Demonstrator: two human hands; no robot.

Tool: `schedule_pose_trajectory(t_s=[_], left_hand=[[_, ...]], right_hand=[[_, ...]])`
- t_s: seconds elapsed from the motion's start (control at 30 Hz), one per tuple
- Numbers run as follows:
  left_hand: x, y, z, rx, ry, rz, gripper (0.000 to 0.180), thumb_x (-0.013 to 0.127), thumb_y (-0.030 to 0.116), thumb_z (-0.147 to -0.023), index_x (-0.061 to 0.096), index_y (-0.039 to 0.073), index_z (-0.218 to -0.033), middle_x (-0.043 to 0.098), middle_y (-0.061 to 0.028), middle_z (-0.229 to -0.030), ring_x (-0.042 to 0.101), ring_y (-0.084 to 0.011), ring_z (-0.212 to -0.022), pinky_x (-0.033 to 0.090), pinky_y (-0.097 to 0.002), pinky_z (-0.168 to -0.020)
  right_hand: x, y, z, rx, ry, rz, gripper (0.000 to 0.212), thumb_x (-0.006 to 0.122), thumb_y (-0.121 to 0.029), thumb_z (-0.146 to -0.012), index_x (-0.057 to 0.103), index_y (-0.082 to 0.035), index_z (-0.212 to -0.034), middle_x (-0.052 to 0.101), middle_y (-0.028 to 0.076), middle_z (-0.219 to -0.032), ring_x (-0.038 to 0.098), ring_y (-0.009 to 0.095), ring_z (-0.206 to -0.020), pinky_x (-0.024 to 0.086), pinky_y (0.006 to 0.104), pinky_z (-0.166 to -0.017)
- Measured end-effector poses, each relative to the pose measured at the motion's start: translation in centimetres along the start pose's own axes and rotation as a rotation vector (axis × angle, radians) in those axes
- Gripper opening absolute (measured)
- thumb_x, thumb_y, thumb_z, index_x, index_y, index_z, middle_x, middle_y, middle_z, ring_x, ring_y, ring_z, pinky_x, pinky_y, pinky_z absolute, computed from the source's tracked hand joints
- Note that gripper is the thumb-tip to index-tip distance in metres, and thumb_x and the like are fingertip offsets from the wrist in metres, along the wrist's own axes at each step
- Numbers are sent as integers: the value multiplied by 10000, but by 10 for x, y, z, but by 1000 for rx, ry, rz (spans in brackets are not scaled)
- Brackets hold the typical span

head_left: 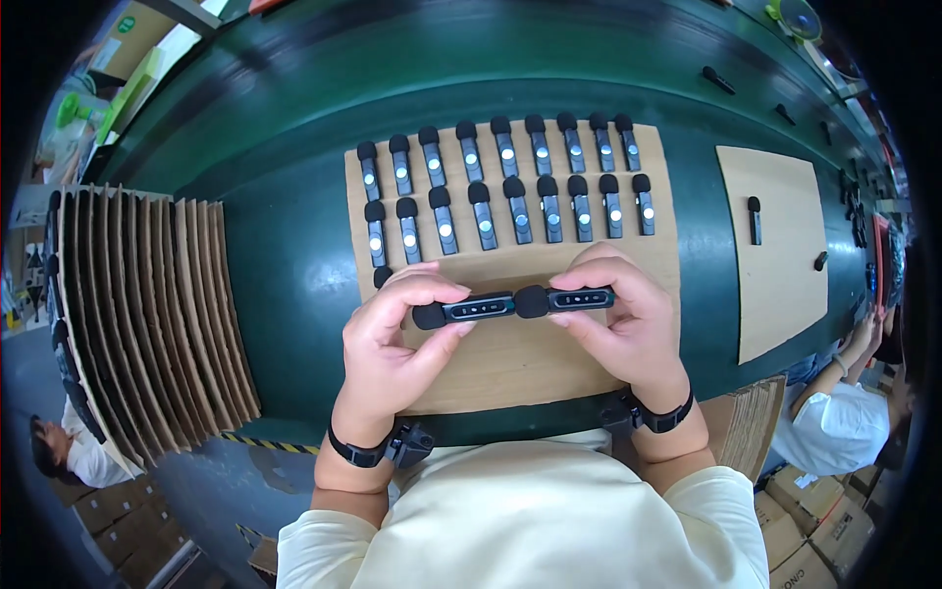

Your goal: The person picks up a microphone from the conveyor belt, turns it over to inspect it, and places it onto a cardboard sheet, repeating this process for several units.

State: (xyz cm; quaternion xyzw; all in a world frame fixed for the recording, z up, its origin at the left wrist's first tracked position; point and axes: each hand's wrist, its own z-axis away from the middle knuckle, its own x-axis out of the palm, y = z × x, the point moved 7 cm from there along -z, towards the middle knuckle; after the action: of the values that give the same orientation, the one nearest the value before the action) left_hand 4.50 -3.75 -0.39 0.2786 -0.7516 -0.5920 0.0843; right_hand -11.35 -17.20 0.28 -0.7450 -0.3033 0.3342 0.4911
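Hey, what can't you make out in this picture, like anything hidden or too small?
- Head view: most of the third-row black device; the left hand covers it.
- Head view: the undersides of the left-held device and right-held device; they face away from the camera.
- Head view: details of the black pieces at far right; too small and distorted near the rim.

Is lighting the middle brightly, glaring in soft pale patches off the glossy dark green surface [294, 285] and showing as bluish-white spots on the small, black, foam-topped microphones [518, 214]. Is bending straight edges and darkening to black toward the rim.
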Motion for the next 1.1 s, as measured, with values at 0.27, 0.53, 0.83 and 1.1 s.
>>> schedule_pose_trajectory(t_s=[0.27,0.53,0.83,1.1], left_hand=[[-2,3,0,37,-47,-9,249,754,-36,-741,666,28,-965,707,-82,-892,684,-222,-875,419,-500,-1018],[-1,7,0,78,-93,-33,218,754,-2,-764,642,38,-947,709,-93,-849,697,-236,-875,379,-517,-1042],[-1,11,0,102,-34,-39,275,765,-25,-715,670,26,-968,707,-103,-907,685,-243,-872,412,-499,-1017],[5,13,-3,87,-59,-118,290,741,-59,-690,696,23,-965,702,-104,-941,656,-235,-924,428,-466,-993]], right_hand=[[2,-4,1,-59,9,63,275,784,7,-728,655,-2,-971,615,91,-861,575,191,-782,442,282,-691],[3,-6,1,-99,0,88,275,789,0,-714,653,-2,-953,606,87,-840,564,198,-755,432,292,-667],[2,-13,0,-110,-5,35,298,773,63,-706,681,5,-983,625,116,-923,599,213,-814,478,292,-691],[1,-3,7,-16,174,-258,312,737,68,-738,683,12,-1040,619,136,-986,609,213,-864,496,294,-748]])
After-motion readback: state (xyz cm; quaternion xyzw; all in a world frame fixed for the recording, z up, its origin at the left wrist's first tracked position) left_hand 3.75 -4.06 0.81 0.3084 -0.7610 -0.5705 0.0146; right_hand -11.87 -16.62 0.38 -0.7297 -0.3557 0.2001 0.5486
